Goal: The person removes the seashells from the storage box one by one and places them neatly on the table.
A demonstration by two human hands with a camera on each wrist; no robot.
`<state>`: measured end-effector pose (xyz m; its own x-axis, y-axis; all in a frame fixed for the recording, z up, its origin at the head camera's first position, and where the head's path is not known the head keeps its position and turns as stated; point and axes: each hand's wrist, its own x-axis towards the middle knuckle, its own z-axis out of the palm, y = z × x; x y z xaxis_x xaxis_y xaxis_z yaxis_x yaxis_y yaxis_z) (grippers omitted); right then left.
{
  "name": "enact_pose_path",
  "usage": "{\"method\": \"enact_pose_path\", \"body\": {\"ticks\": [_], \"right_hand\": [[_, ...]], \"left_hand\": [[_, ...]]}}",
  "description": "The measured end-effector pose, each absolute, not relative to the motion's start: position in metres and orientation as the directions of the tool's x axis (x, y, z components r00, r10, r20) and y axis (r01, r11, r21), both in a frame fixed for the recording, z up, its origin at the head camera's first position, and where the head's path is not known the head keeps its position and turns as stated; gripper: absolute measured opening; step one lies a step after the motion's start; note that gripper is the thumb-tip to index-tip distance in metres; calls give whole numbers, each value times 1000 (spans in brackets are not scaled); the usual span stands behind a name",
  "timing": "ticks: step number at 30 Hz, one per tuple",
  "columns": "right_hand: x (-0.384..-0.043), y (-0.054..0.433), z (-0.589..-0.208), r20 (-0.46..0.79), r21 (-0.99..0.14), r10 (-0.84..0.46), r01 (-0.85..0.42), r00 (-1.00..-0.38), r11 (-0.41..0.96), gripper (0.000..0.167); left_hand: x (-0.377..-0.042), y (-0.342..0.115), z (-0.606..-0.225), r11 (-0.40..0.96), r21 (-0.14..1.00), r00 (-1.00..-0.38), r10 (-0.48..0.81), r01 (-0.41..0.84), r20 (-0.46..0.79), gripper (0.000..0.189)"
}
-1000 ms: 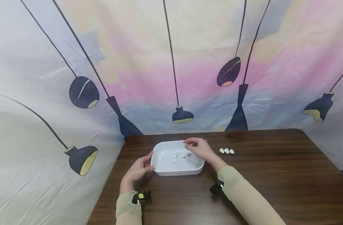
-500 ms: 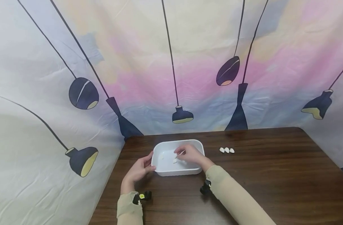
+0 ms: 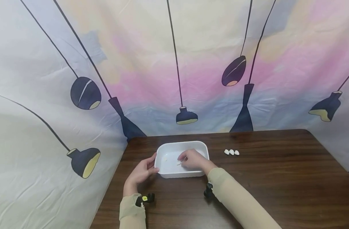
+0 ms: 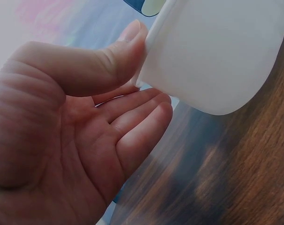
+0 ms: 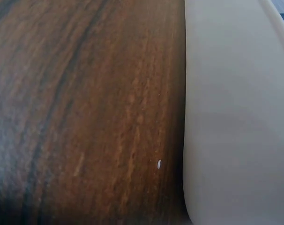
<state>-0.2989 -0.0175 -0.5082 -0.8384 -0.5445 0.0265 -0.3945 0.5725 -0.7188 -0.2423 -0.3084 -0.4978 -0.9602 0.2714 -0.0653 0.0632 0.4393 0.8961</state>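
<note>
A white rectangular tray (image 3: pixel 171 175) stands on the table, its pale outer wall filling the right of the right wrist view. My left hand (image 3: pixel 141 171) grips its left end. In the left wrist view the thumb (image 4: pixel 125 51) lies at the tray's rim and the other fingers (image 4: pixel 146 126) curve beneath its corner. Inside the tray is my right hand (image 3: pixel 192 159), fingers bent down with the tips beside a small white shell-like piece (image 3: pixel 178 163); I cannot tell whether they pinch one. Another small pale piece (image 3: pixel 166 160) lies at the tray's left.
Right of the tray, a row of three white shell-like pieces (image 3: pixel 232 152) lies on the dark wood table (image 3: pixel 266 178). Behind the table hangs a cloth (image 3: pixel 151 63) printed with lamps. A tiny white speck (image 5: pixel 159 164) shows on the wood by the tray wall.
My right hand has moved from over the tray's right far rim left and down to the pieces near its middle, now covering several of them. The left hand keeps its grip.
</note>
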Motion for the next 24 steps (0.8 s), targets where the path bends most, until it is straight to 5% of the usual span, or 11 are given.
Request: {"method": "enact_pose_path", "body": {"ticks": [9, 24], "right_hand": [[-298, -18, -507, 34, -694, -564, -426, -825, 580, 12], [-298, -19, -508, 64, -658, -574, -467, -816, 591, 20]], "left_hand": [[-243, -309, -498, 449, 892, -961, 268, 60, -70, 75], [-243, -309, -499, 431, 900, -958, 280, 61, -69, 75]]}}
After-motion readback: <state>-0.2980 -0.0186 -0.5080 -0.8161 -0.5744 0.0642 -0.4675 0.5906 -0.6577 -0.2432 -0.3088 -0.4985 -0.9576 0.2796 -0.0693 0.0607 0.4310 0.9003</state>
